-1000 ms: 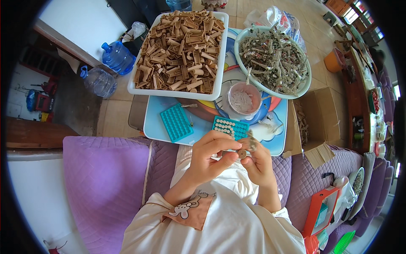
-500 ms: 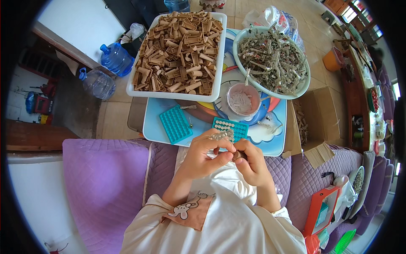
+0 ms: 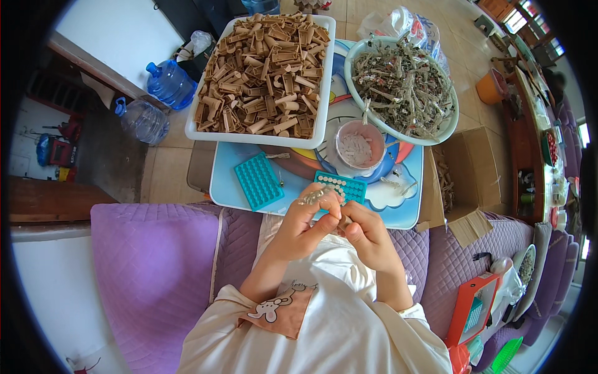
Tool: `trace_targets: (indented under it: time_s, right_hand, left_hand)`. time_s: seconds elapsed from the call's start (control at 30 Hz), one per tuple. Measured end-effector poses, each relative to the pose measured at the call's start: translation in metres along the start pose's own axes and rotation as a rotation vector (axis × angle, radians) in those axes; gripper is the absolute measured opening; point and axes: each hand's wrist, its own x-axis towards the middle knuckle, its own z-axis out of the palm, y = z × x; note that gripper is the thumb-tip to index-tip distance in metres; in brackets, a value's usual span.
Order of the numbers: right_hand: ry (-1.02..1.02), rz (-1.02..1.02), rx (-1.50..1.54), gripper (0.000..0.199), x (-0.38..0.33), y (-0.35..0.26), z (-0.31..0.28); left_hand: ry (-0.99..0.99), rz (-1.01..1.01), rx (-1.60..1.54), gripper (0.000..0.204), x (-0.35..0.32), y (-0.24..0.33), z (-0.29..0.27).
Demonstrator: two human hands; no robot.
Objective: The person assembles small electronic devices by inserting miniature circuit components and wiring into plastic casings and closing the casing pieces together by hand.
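My left hand [image 3: 298, 227] and my right hand [image 3: 374, 240] meet above my lap, both closed, fingertips pressed together. Pinched between them is a small brown tube-like piece [image 3: 346, 223], mostly covered by the fingers. A clear plastic-looking strip bundle [image 3: 313, 197] lies across the fingers of my left hand. Just beyond the hands, a teal tray [image 3: 356, 192] with small round holes holds several pale round pieces [image 3: 330, 179]. Left of it lies a second teal tray [image 3: 258, 182], its holes showing no pale pieces.
The low blue table [image 3: 224, 168] carries a white bin [image 3: 193, 129] heaped with brown half-tube pieces [image 3: 268, 75], a pale green basin [image 3: 453, 121] of wrapped strips, and a pink tub [image 3: 356, 161] of white pieces. An open cardboard box [image 3: 476, 162] stands at right, beside the purple sofa [image 3: 156, 262].
Both hands have shifted slightly, with the left fingers raised and curled more. The brown piece has turned and less of its dark side shows between the fingertips.
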Motion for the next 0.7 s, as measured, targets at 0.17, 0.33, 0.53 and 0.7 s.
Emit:
trace_targets:
  time_s: [0.17,0.33,0.53,0.7]
  right_hand:
    - [0.059,0.029,0.167,0.033,-0.003,-0.005,0.004]
    - [0.112,-0.036,0.223,0.033,-0.003,-0.002,0.018]
    - [0.262,-0.140,0.093,0.028,-0.010,-0.001,0.021]
    - [0.344,-0.207,0.009,0.020,-0.016,0.000,0.021]
  left_hand:
    - [0.103,-0.207,-0.523,0.050,0.001,0.005,0.027]
    - [0.043,-0.344,-0.430,0.097,0.001,0.013,0.032]
    - [-0.021,-0.311,-0.178,0.039,0.008,0.028,0.038]
    - [0.027,0.017,-0.001,0.023,0.017,0.025,0.046]
